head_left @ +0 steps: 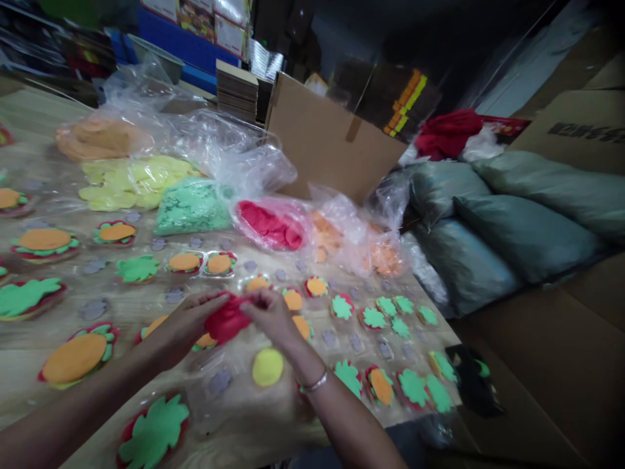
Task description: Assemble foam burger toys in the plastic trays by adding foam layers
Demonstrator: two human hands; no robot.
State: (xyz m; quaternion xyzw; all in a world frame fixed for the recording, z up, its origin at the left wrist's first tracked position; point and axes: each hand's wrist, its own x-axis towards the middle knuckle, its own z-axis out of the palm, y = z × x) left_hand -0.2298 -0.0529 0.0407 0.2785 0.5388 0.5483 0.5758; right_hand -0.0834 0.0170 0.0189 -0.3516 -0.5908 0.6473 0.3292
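Between my two hands is a red felt piece [226,320], held up over the table. My left hand [193,316] pinches its left edge, and my right hand [269,314] pinches its upper right edge. Just below my right hand lies a yellow felt round [267,367] on a clear plastic tray. Stacks of red, green and orange felt pieces sit around my hands, among them an orange-topped stack [75,357] at the left and a green-topped stack [155,430] in front. Small grey pieces [221,381] lie between the stacks.
Clear bags of yellow pieces [134,179], green pieces [195,205] and red pieces [271,225] line the table's back. Behind them stands an open cardboard box [332,137]. Full grey-green sacks [527,228] are piled at the right. A black object [473,381] is at the right table edge.
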